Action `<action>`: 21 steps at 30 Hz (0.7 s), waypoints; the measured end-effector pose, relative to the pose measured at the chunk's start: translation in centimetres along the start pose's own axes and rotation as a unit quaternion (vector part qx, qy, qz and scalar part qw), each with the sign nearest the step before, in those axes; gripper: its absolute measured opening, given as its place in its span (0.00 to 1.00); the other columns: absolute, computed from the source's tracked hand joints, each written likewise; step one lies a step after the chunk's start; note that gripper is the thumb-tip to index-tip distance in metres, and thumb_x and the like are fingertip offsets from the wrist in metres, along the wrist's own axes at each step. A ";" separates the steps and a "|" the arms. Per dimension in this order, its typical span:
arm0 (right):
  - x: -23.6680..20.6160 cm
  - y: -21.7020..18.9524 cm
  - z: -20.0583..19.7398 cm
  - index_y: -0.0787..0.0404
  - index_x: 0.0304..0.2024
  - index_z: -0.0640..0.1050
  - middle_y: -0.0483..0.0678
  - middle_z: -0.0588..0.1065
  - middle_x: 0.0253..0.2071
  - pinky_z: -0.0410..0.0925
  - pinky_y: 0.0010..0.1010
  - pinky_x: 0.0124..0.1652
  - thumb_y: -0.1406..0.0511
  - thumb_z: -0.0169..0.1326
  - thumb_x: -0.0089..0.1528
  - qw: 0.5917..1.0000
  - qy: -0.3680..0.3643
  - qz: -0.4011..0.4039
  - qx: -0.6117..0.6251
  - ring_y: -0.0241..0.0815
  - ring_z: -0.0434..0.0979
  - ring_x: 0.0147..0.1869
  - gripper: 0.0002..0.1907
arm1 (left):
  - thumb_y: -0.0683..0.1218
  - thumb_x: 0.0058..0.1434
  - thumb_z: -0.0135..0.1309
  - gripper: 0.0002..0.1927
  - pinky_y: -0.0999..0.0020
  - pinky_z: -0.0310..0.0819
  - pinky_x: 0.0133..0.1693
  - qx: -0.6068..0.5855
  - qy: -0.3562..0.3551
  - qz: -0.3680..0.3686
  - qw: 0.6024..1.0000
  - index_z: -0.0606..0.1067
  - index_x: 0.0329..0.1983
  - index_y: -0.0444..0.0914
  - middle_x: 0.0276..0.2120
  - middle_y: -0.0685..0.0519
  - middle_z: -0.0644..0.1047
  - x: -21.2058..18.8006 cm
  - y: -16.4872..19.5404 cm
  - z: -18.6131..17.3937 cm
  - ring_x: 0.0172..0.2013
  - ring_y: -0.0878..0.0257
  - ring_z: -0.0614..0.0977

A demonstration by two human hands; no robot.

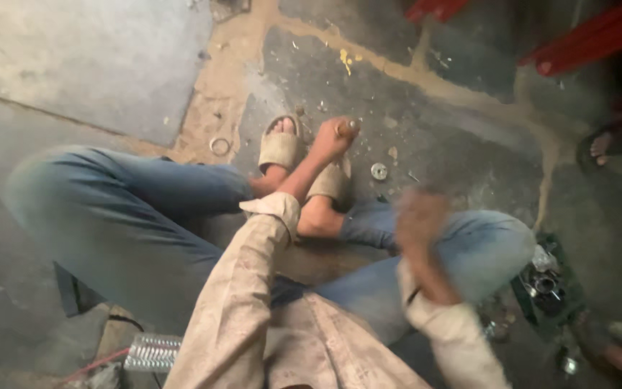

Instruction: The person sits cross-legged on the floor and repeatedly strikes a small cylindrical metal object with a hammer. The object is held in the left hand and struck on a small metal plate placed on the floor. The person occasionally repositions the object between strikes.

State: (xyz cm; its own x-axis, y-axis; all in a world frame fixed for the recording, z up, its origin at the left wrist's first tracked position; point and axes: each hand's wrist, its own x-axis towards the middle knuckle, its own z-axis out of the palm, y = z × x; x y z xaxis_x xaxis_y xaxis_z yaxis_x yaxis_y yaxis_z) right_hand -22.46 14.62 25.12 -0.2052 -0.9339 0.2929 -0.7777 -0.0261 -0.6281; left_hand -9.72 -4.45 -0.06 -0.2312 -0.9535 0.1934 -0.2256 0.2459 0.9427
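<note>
Pale, stained sleeves fill the bottom of the view, and the person sits low on the floor with knees in blue jeans spread to either side. From the left sleeve the left hand reaches forward past the sandalled feet, its fingers curled shut around a small rounded metal piece whose tip shows at the knuckles; what kind of piece it is cannot be told. Nearer the camera, over the right knee, the right hand is raised and badly blurred, so I cannot tell whether it is open or closed or has hold of anything. A small round metal cap lies on the floor just beside the right foot, and a thin metal ring lies near the left foot. By the right knee a dark green tray carries metal parts. Another person's foot in a sandal shows at the right edge of the floor, and red metal bars cross the top right corner.
</note>
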 end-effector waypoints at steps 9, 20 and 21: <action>-6.1 9.6 7.1 0.63 0.29 0.73 0.46 0.69 0.20 0.66 0.35 0.23 0.45 0.47 0.69 0.923 -0.193 0.274 0.190 0.39 0.70 0.21 0.29 | 0.48 0.60 0.59 0.11 0.51 0.69 0.32 0.154 -0.011 0.131 0.979 0.78 0.27 0.37 0.25 0.41 0.76 2.2 -1.3 -2.0 0.27 0.45 0.76; -7.5 7.9 8.4 0.60 0.34 0.71 0.44 0.68 0.19 0.62 0.29 0.16 0.45 0.45 0.68 0.822 -0.234 0.425 0.297 0.36 0.67 0.16 0.26 | 0.55 0.65 0.59 0.23 0.57 0.64 0.28 -0.013 0.030 -0.080 0.996 0.69 0.26 0.32 0.19 0.48 0.66 1.3 -0.7 -2.8 0.24 0.64 0.64; -7.6 8.1 8.4 0.60 0.34 0.72 0.44 0.68 0.19 0.62 0.30 0.16 0.45 0.45 0.67 0.820 -0.231 0.433 0.296 0.36 0.67 0.16 0.26 | 0.55 0.65 0.60 0.23 0.58 0.64 0.28 0.010 0.023 -0.076 0.997 0.69 0.27 0.32 0.19 0.49 0.65 1.2 -0.9 -2.7 0.23 0.63 0.64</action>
State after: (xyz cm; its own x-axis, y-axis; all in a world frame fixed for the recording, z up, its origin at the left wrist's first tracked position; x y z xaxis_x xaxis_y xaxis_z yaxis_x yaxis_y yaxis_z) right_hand -22.20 18.48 11.77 -0.1752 -0.7256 -0.6655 -0.0068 0.6768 -0.7361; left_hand -7.26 -6.30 0.08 -0.1493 -0.9869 0.0606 -0.2736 0.1002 0.9566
